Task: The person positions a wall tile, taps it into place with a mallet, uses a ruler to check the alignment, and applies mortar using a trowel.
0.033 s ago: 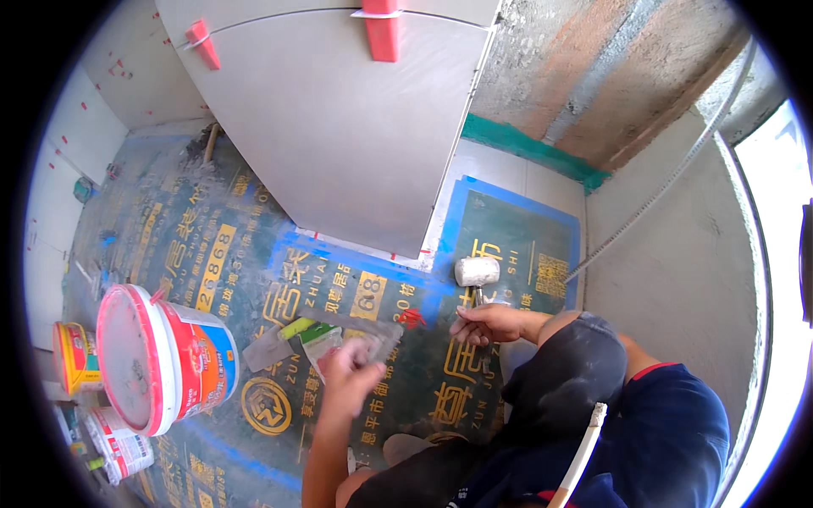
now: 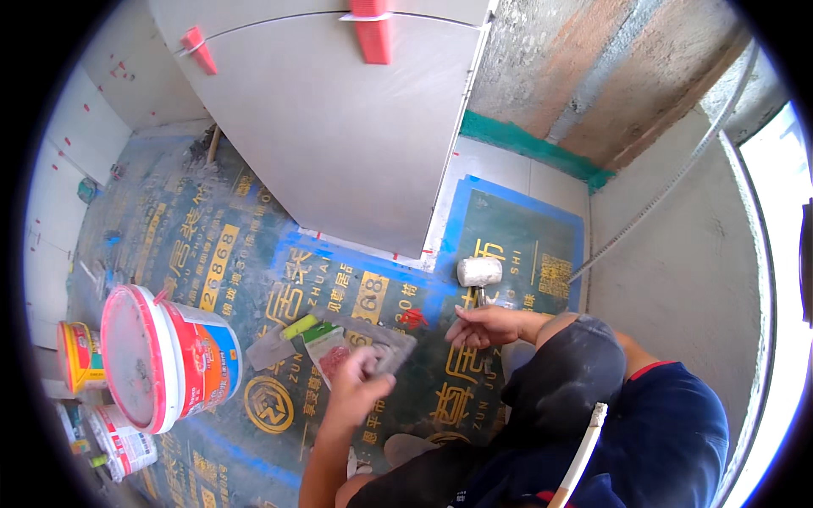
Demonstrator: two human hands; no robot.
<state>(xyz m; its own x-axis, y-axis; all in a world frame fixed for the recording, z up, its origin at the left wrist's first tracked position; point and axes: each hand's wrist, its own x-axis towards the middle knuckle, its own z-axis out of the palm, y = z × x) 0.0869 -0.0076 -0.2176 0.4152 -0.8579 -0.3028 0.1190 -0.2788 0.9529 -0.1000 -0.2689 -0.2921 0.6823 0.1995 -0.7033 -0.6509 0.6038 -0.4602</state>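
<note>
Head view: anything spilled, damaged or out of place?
The dark green printed floor covering looks worn: pale grey smears dull its far-left part. A dark, ragged patch shows there beside a thin wooden stick; torn sheet or debris, can't tell.

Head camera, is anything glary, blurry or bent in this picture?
Head view: the bright patch at the right rim is washed out to white; head view: the grey panel has a bowed upper edge, and black fills the corners; head view: the left hand looks slightly blurred.
</note>
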